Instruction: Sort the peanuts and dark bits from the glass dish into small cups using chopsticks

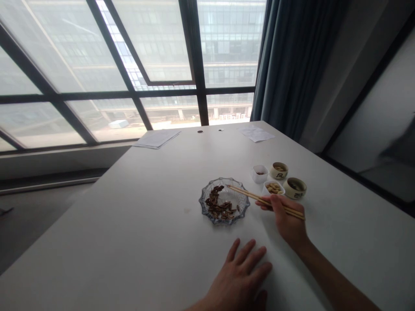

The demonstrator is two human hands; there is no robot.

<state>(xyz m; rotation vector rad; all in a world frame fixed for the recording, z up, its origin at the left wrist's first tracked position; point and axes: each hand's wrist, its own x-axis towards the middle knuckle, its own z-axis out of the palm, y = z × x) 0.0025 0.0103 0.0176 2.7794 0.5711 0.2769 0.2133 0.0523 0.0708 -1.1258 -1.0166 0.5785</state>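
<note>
A scalloped glass dish (241, 206) with several dark seeds in it sits on the white table (145, 224). My right hand (287, 220) is closed around a pair of wooden chopsticks (259, 199), whose tips reach over the dish's far right rim. My left hand (241, 276) lies flat on the table in front of the dish, fingers spread, holding nothing. Just right of the dish stand two small white square cups (260, 173) and two round cream cups (279, 170); one square cup (274, 187) holds pale nuts.
Paper sheets (157, 138) lie at the table's far left edge and another sheet (256, 133) at the far right. Large windows run behind the table, with a blue-grey curtain (292, 65) at the right. The floor drops away on the left.
</note>
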